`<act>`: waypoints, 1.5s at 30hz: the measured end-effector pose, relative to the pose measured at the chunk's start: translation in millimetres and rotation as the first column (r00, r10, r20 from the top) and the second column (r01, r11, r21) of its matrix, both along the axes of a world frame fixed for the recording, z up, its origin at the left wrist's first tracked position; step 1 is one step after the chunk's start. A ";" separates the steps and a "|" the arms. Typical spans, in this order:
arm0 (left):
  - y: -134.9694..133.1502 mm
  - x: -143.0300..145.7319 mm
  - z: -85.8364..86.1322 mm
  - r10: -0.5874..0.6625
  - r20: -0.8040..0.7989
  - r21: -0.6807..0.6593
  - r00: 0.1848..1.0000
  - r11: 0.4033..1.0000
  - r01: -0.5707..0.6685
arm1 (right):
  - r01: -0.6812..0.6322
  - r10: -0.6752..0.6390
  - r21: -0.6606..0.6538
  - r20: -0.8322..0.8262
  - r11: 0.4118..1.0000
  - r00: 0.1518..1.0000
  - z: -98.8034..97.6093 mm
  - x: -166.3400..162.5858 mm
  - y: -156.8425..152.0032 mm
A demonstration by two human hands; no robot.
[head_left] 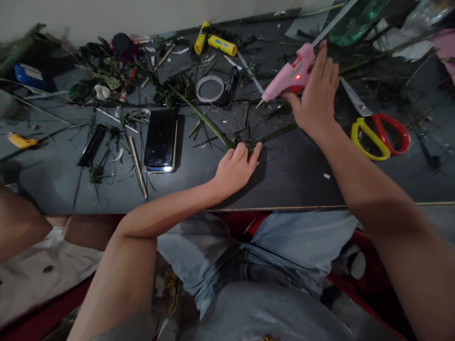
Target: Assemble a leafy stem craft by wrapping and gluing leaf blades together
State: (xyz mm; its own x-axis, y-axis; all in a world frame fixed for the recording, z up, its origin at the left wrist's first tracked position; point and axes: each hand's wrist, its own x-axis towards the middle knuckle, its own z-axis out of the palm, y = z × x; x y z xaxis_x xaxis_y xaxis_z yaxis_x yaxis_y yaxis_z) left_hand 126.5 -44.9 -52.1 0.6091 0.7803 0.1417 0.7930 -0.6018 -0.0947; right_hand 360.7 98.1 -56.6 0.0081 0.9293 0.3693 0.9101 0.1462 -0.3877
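- While the left hand (237,166) pinches the near end of the green stem (206,118), the right hand (316,94) grasps the pink glue gun (280,83); the grip on the handle is partly hidden by the palm.
- Location: the stem slants over the middle of the dark table (295,177), its far end meeting a clump of leaves (179,87); the glue gun is to its right, nozzle pointing down and left.
- Beside the stem: a roll of tape (198,90) and a black pen (229,87). Plant scraps clutter the surface below the nozzle.
- Left of the stem: a phone (159,137), bright at its lower edge, and a thin wooden stick (138,166).
- Right of the right hand: scissors (360,106) with one red and one yellow handle, blades parted only slightly if at all.
- Far side: two yellow tubes (222,45) and, toward the right corner, a green bottle (355,26).
- Left pose: forearm low across the table edge, index finger extended, other fingers curled.
- Right pose: arm reaching farther forward, thumb by the red trigger, fingers extended behind the gun's body.
- Markings: a red light glows on the gun; print on the tubes is too small to read.
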 end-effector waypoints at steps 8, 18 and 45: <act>2.1 1.5 3.1 0.038 -0.005 -0.066 0.999 0.997 -0.039 | -0.431 0.390 0.308 0.186 0.848 0.902 5.5 6.8 -41.7; 3.4 2.5 7.8 0.063 -0.009 -0.127 0.998 0.990 -0.063 | -0.548 0.494 0.183 0.268 0.816 0.827 -17.7 -2.2 -77.8; 5.4 1.0 1.9 0.045 0.031 -0.094 0.998 0.995 -0.042 | -0.447 0.479 0.450 0.046 0.773 0.876 -12.2 -1.8 -72.1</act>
